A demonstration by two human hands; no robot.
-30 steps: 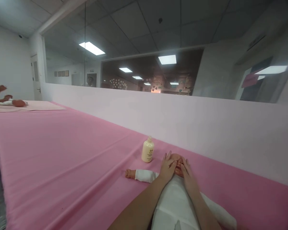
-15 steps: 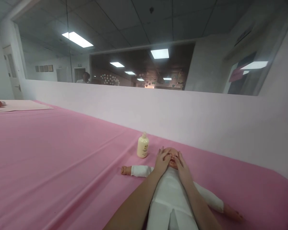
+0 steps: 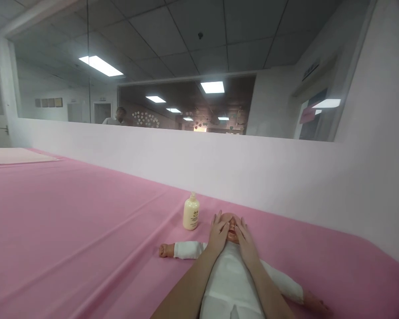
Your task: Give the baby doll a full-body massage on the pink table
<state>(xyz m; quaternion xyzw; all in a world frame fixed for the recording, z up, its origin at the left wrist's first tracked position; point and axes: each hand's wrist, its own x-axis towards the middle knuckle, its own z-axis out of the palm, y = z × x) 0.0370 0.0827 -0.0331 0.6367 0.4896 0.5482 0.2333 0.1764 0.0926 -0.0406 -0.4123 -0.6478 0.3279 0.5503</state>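
A baby doll (image 3: pixel 232 279) in white clothing lies on its back on the pink cloth, arms spread out to both sides. My left hand (image 3: pixel 218 232) rests on one side of the doll's head, its fingers extended and the thumb near the nose. On the other side of the face lies my right hand (image 3: pixel 247 241), fingers stretched upward over the cheek and eye. Between the hands the doll's nose and mouth show. A cream-coloured bottle (image 3: pixel 190 212) stands upright beside the head, left of my left hand.
Pink cloth (image 3: pixel 86 221) covers the wide surface, with folds at the left. A pale sheet (image 3: pixel 16 156) lies at the far left. Behind runs a white wall (image 3: pixel 136 153) with a large window, in which a person (image 3: pixel 119 116) shows.
The view has shifted, so the doll and bottle appear lower and further left. My hands remain on the doll's face, with the thumbs and fingers slightly higher on it.
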